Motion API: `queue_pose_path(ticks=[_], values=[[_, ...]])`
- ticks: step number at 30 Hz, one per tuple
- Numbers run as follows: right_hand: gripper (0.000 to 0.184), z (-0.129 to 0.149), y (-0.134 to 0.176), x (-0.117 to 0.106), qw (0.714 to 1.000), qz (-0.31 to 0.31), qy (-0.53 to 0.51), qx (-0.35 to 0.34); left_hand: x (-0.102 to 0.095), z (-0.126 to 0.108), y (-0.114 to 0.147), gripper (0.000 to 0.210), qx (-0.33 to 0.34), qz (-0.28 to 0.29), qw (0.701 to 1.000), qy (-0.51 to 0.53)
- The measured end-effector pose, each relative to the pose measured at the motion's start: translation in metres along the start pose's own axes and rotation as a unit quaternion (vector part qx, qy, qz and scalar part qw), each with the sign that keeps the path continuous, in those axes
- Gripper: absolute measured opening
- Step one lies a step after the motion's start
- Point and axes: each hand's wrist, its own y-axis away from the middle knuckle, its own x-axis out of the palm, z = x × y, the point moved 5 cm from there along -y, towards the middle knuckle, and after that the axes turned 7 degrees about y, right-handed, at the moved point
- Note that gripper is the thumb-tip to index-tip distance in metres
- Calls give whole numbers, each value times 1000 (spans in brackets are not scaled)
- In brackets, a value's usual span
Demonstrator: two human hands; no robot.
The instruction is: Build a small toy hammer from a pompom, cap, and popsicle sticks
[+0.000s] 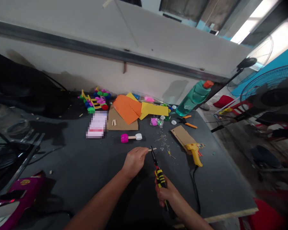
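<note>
Between the fingertips of my left hand (135, 161) is a thin wooden stick (149, 149), held level above the dark table. My right hand (166, 192) is wrapped round the yellow-and-black handles of a pair of pliers (160, 177). The dark jaws of the pliers meet the stick just right of my left fingertips; I cannot tell whether they are fully closed on it. Beyond my left hand lies a short stick with a magenta cap (124, 138) on one end and a white cap (139, 136) on the other.
Behind are cardboard (122, 126) with small stick pieces, orange paper (127, 107), yellow paper (158, 109) and colourful cap models (96, 99). To the right are scraps, a yellow glue gun (195, 153) with a cord, orange-handled pliers (190, 125) and a green bottle (193, 98).
</note>
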Motion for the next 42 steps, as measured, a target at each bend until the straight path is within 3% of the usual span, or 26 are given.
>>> queue_pose_path(ticks=[7,15,26,28,32,34,36,39,42], values=[[33,3,1,-1,996,38,-83,-7,-2,-1,-1,20,14,4,1000,21],[38,8,-7,-4,992,66,-102,27,-4,-7,-2,23,61,15,998,4],[36,-3,-17,-2,982,106,-145,56,-2,-2,-1,23,48,13,999,-8],[34,-2,-15,1,985,95,-132,61,-1,-2,0,23,41,12,999,-7],[32,8,-7,6,993,16,-114,26,2,-5,1,21,43,24,999,12],[31,12,-4,8,993,-1,-118,8,1,-1,0,19,0,15,999,33],[31,13,-3,8,991,4,-131,-1,0,7,0,17,-85,3,994,66],[34,10,-6,4,989,26,-143,-10,2,18,-1,20,-204,13,967,153],[36,4,-9,1,991,43,-126,-11,5,21,-2,24,-259,26,937,232]])
